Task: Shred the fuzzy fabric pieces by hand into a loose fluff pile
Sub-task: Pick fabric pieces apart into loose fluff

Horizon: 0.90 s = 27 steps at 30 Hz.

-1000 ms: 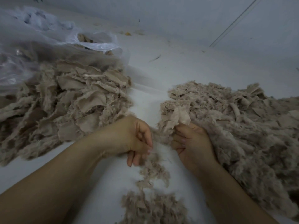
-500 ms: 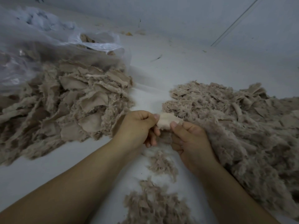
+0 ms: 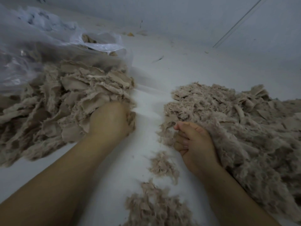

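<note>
A heap of torn beige fuzzy fabric pieces (image 3: 65, 98) lies on the left of the white surface. My left hand (image 3: 110, 119) is pushed into the heap's right edge, and its fingers are buried among the pieces and hidden. On the right spreads a large pile of shredded fluff (image 3: 241, 131). My right hand (image 3: 193, 144) rests at that pile's left edge. Its fingers are curled into the palm with the thumb on top, and I see nothing clearly held in them.
A clear plastic bag (image 3: 40, 46) holding more fabric lies behind the left heap. Two small fluff clumps (image 3: 162, 165) (image 3: 154, 207) sit on the white surface (image 3: 146, 103) between my forearms. A pale wall rises at the back.
My hands held one fabric piece together at the centre half a second ago. They have separated: the left hand went left into the fabric heap, the right hand drew back beside the fluff pile.
</note>
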Each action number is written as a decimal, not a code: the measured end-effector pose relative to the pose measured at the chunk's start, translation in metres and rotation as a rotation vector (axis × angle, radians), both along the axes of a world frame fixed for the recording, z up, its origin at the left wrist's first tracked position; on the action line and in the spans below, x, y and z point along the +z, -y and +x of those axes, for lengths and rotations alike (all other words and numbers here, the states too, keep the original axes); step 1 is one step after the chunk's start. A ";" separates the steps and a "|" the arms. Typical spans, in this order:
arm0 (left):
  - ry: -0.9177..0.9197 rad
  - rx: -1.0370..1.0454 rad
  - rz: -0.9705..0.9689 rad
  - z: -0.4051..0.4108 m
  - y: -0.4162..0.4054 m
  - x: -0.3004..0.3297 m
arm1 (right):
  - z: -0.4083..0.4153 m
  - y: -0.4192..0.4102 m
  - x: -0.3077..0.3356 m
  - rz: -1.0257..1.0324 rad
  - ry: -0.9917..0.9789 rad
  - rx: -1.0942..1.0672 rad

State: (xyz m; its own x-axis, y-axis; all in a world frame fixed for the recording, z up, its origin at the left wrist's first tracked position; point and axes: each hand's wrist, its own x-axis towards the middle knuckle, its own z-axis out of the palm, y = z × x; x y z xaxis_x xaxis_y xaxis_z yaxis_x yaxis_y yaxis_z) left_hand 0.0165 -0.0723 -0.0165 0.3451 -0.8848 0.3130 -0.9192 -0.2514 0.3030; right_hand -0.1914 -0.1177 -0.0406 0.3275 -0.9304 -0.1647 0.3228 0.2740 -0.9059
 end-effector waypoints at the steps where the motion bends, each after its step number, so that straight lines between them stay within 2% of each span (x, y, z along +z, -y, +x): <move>1: 0.101 0.030 0.069 0.001 -0.003 0.001 | 0.000 0.000 0.000 0.005 0.001 -0.005; 4: 0.214 -0.051 0.002 -0.017 -0.007 0.008 | 0.001 0.000 0.001 0.025 0.034 -0.014; 7: 0.237 -0.318 -0.157 -0.046 -0.007 0.004 | 0.001 0.000 0.003 0.035 0.073 -0.014; 9: 0.154 -0.502 -0.045 -0.065 -0.004 -0.007 | 0.002 -0.001 0.004 0.044 0.109 -0.017; 11: 0.081 -0.561 0.075 -0.072 0.004 -0.017 | 0.003 -0.001 0.006 0.052 0.129 -0.026; 14: 0.107 -0.555 0.008 -0.066 0.013 -0.027 | 0.003 0.000 0.007 0.065 0.122 -0.038; 16: -0.172 -0.518 -0.087 -0.060 0.014 -0.030 | 0.003 0.000 0.006 0.068 0.125 -0.045; 19: -0.811 -0.363 -0.179 -0.050 0.015 -0.024 | 0.002 0.000 0.004 0.028 0.065 -0.030; 20: -0.961 -0.355 -0.164 -0.047 0.014 -0.021 | 0.002 0.000 0.004 -0.010 0.015 -0.002; 23: -1.172 -0.410 -0.064 -0.047 0.012 -0.019 | 0.004 -0.002 0.004 -0.112 -0.101 0.116; 27: -1.346 -0.424 0.029 -0.054 0.011 -0.021 | 0.002 -0.003 0.007 -0.090 -0.073 0.128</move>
State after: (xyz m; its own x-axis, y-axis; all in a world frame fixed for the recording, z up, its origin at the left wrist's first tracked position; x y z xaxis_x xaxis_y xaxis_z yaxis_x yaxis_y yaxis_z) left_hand -0.0371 -0.0831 -0.0375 0.0709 -0.9958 -0.0584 0.0590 -0.0543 0.9968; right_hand -0.1895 -0.1151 -0.0338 0.4346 -0.8939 -0.1103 0.2231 0.2255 -0.9484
